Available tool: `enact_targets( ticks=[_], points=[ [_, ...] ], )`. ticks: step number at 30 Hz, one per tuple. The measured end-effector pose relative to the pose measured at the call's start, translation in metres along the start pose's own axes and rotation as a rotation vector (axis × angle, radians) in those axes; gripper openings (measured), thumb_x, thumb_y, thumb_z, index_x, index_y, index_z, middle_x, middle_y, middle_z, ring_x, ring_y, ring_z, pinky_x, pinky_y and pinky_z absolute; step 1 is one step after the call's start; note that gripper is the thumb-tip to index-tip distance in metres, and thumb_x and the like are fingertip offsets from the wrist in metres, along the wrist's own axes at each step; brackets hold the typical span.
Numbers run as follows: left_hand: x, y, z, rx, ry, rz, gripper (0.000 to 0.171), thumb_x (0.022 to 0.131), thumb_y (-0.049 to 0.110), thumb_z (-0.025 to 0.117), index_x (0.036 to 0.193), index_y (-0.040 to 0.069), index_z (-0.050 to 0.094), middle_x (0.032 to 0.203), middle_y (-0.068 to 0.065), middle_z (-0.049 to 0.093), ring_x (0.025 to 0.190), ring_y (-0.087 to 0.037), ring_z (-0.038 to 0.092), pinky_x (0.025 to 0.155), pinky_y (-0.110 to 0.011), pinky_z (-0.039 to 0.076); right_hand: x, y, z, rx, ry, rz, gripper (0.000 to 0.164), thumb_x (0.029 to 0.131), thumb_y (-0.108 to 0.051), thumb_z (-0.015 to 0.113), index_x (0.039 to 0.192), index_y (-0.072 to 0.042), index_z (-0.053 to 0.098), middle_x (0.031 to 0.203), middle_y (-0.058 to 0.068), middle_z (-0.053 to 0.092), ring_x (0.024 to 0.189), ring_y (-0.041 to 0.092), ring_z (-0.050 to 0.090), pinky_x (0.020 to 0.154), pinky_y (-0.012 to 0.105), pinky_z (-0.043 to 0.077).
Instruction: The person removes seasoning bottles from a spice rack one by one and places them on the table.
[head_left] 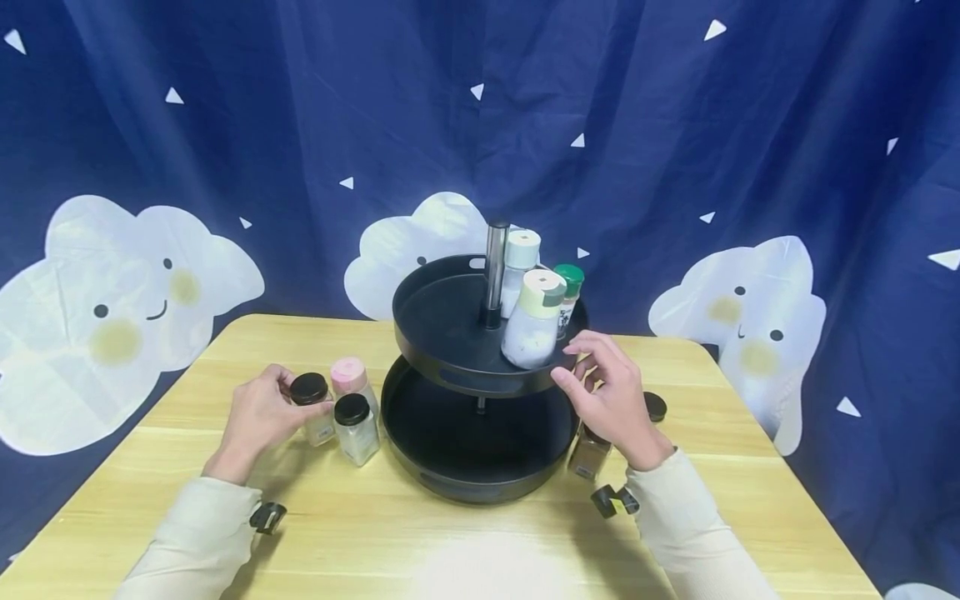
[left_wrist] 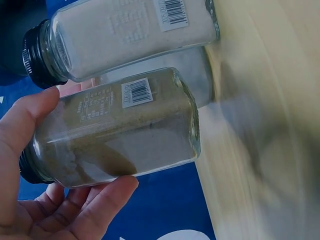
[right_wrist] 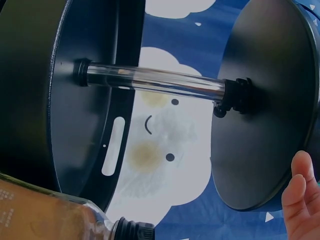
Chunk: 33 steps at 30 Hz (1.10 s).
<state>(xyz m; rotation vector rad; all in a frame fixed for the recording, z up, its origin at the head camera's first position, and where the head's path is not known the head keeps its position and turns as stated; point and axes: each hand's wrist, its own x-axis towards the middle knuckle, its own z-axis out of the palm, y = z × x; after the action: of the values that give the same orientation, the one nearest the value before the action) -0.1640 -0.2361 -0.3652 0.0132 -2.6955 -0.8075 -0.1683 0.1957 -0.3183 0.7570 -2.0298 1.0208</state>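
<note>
My left hand (head_left: 258,414) holds a black-lidded glass spice jar (left_wrist: 125,132) between thumb and fingers, left of the two-tier black tray stand. Tan powder fills part of this jar. Close beside it stand a second black-lidded spice jar (head_left: 357,433) with pale contents and a pink-capped shaker (head_left: 349,377). My right hand (head_left: 611,392) is at the right edge of the upper tray (head_left: 442,312), fingers loosely bent and holding nothing. Its fingertips (right_wrist: 301,167) show right at that tray's rim. A white-and-green-capped shaker (head_left: 531,333) stands on the upper tray near this hand.
Behind that shaker, a white-capped shaker (head_left: 519,267) and a green-capped bottle (head_left: 570,287) share the upper tray. The lower tray (head_left: 480,492) sits beneath, on the wooden table (head_left: 360,542). A brown-filled jar (head_left: 589,457) and another black lid (head_left: 656,407) show by my right wrist.
</note>
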Motion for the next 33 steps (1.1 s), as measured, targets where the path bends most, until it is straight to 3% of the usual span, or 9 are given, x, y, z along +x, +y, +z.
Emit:
enact_targets(
  ticks=[18, 33],
  points=[
    [-0.0006, -0.0019, 0.0041, -0.009, -0.052, -0.013, 0.064, 0.063, 0.048, 0.083, 0.092, 0.001, 0.050, 0.078, -0.015, 0.060, 0.074, -0.032, 0.055, 0.062, -0.040, 0.045, 0.0002, 0.0002, 0.0000, 0.004, -0.002, -0.001, 0.029, 0.071, -0.003, 0.077, 0.096, 0.000, 0.062, 0.101, 0.015, 0.062, 0.059, 0.014, 0.054, 0.044, 0.027, 0.048],
    [0.0004, -0.0034, 0.0058, -0.005, -0.081, -0.009, 0.063, 0.064, 0.045, 0.083, 0.092, 0.000, 0.048, 0.077, -0.014, 0.057, 0.073, -0.032, 0.054, 0.062, -0.040, 0.044, 0.0004, 0.0022, 0.0011, 0.015, 0.014, -0.020, 0.032, 0.068, 0.001, 0.079, 0.096, 0.001, 0.062, 0.100, 0.016, 0.062, 0.059, 0.015, 0.055, 0.042, 0.033, 0.048]
  ],
)
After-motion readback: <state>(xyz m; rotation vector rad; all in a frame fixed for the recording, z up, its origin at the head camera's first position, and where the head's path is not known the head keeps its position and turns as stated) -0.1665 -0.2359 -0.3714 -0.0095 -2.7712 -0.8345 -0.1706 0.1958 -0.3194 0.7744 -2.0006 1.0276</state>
